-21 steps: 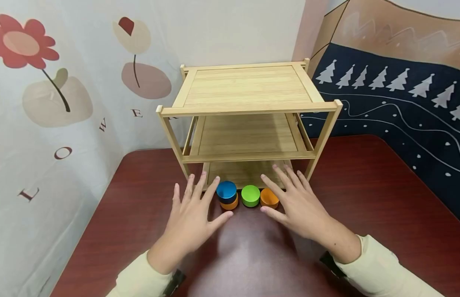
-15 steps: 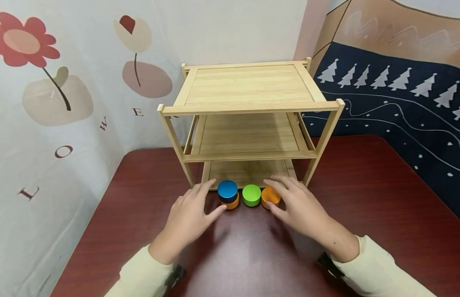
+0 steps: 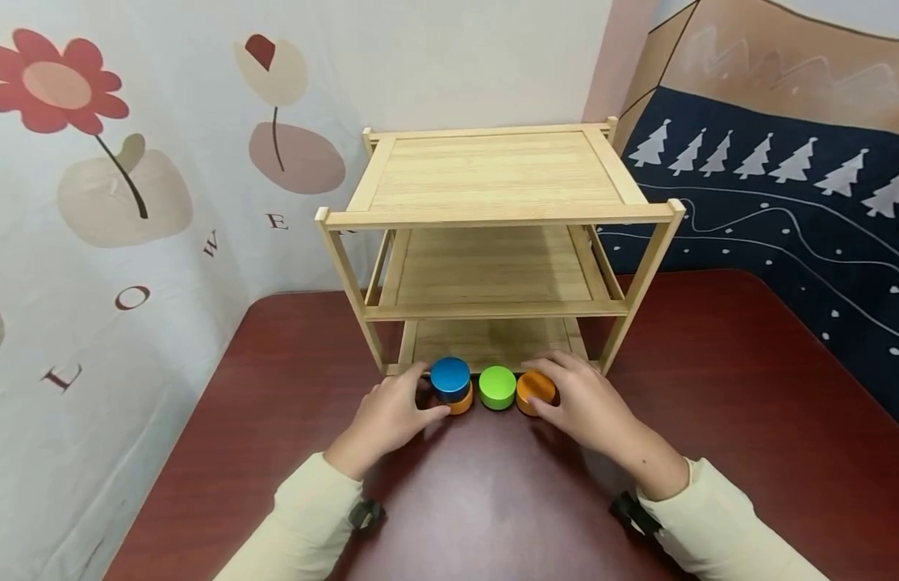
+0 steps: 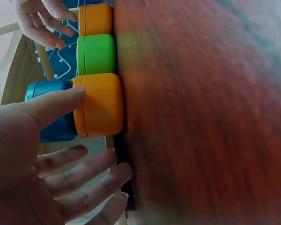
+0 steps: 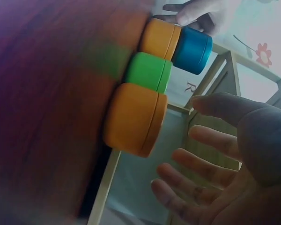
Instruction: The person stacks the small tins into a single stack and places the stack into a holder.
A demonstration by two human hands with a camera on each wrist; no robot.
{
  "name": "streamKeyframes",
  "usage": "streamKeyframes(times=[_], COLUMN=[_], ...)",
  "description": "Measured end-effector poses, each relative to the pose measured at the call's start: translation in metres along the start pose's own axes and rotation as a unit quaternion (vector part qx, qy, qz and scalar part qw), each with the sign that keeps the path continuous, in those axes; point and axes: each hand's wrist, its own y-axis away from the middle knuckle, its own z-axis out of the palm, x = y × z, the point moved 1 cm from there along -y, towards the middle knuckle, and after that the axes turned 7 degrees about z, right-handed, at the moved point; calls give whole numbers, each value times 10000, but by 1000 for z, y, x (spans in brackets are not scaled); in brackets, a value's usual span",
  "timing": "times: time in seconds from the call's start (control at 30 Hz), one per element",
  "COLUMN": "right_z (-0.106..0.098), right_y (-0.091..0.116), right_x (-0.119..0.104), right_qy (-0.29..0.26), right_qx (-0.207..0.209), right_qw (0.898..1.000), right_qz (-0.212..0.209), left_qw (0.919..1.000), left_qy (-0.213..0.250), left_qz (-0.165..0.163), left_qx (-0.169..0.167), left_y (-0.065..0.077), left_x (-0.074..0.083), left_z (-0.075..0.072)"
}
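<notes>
A blue round lidded tin point(image 3: 449, 379) sits on top of an orange tin point(image 3: 462, 401) at the shelf's front. Beside them stand a green tin point(image 3: 497, 390) and a second orange tin point(image 3: 533, 390). My left hand point(image 3: 388, 417) is at the left of the stack; in the left wrist view its thumb passes in front of the lower orange tin point(image 4: 102, 105), its other fingers spread apart. My right hand point(image 3: 591, 405) reaches around the right orange tin, seemingly without gripping. In the right wrist view its loosely bent fingers stand apart from that tin point(image 5: 133, 119).
A three-tier wooden shelf point(image 3: 493, 169) stands right behind the tins, its bottom board point(image 3: 493, 340) low at table level. The dark red table point(image 3: 486, 500) extends in front and to both sides. Printed cloths point(image 3: 202, 161) hang behind and at the sides.
Both hands have lowered and moved inward to the tins, and their spread fingers have bent. The tins keep their places; the whole head view has shifted slightly.
</notes>
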Motion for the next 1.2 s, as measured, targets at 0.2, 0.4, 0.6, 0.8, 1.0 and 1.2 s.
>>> streamKeyframes(times=[0.2,0.4,0.6,0.8,1.0,1.2], right_z=[4,5,7,8,9,10], right_y=[0,1,0,-2,-2,0], right_x=[8,9,11,12,12,13], right_qy=[-54,-128,-187,-233,-225,-205], right_qx=[-27,-109,-357,-508,-607,-735], right_qw=[10000,9999,9992,9983,9978,9970], right_qz=[27,15,82,138,119,115], left_qw=[10000,9999,9999,9999,9998,9996], left_qy=[-18,-47,-140,-165,-200,-272], left_qz=[-78,-79,-35,15,8,-12], left_qx=[28,-81,-46,-39,-15,-1], left_y=[-2,0,2,2,2,3], left_x=[-2,-2,-3,-2,-1,0], left_z=[3,3,4,3,3,3])
